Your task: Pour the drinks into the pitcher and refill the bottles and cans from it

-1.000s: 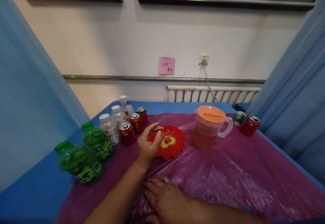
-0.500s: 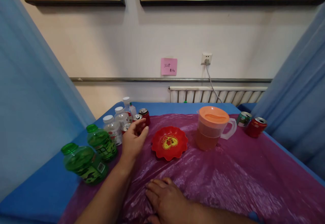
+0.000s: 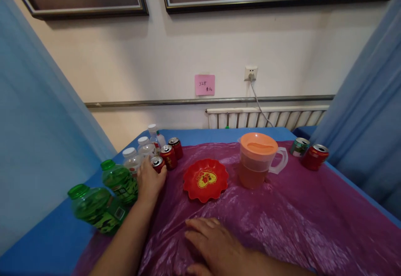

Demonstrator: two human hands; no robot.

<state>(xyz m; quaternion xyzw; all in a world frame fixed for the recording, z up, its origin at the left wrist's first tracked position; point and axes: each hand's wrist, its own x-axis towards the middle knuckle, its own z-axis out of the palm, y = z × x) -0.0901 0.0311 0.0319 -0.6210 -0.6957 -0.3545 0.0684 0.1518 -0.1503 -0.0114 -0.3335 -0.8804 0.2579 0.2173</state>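
1. Reaches with the left hand (image 3: pixel 149 183) to the nearest red can (image 3: pixel 157 164), standing at the near end of a row of three, beside the nearest white-capped bottle (image 3: pixel 131 161)
2. Straddles that can with thumb on the right and fingers on the left; cannot tell, with much of the grip hidden, whether already pressing on it or merely narrowed round it
3. Rests the right hand (image 3: pixel 216 242) palm down on the purple plastic sheet (image 3: pixel 282 217), fingers loosely spread, holding nothing, nearer than the red plate (image 3: pixel 191 182)
4. Could knock the middle red can (image 3: pixel 169 158) just behind with a sideways drag, given so tight a row
5. Could likewise bump the white-capped bottle with the knuckles, or the nearest green bottle (image 3: pixel 97 209) with the forearm passing close by
6. Might also lose the can through too slack a hold on smooth metal
7. Compared with half a second ago, sits lower and further left with the left hand, at the can rather than raised across the two nearer cans; keeps the right hand on the sheet
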